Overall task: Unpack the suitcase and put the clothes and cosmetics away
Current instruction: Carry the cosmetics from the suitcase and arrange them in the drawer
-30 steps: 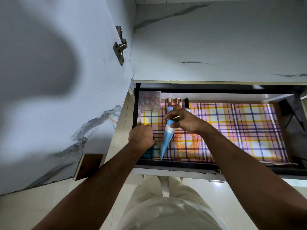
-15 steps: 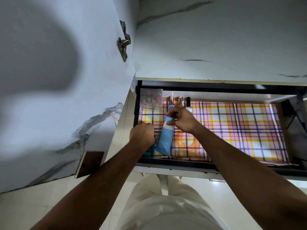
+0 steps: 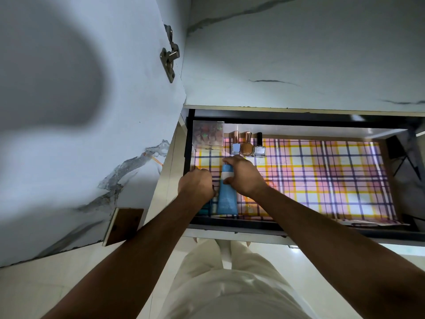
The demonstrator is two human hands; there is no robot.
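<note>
head view: the right hand (image 3: pixel 245 174) curls its fingers (image 3: pixel 230 160) and thumb round the white-banded top of the blue tube (image 3: pixel 226 199), which lies flat on the plaid liner (image 3: pixel 322 176) in the open drawer (image 3: pixel 299 122). just left of those fingers, touching the tube's side, the left hand (image 3: pixel 196 184) is knuckles-up with fingers curled over a teal item (image 3: pixel 204 209); whether it grips it i cannot tell. beyond the right fingertips stand three nail polish bottles (image 3: pixel 247 146), with a clear box (image 3: pixel 208 134) to their left.

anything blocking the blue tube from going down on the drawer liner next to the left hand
Nothing visible does. The blue tube, pinched by the right hand, already lies against the plaid liner beside the left hand; the three bottles stand farther back.
</note>
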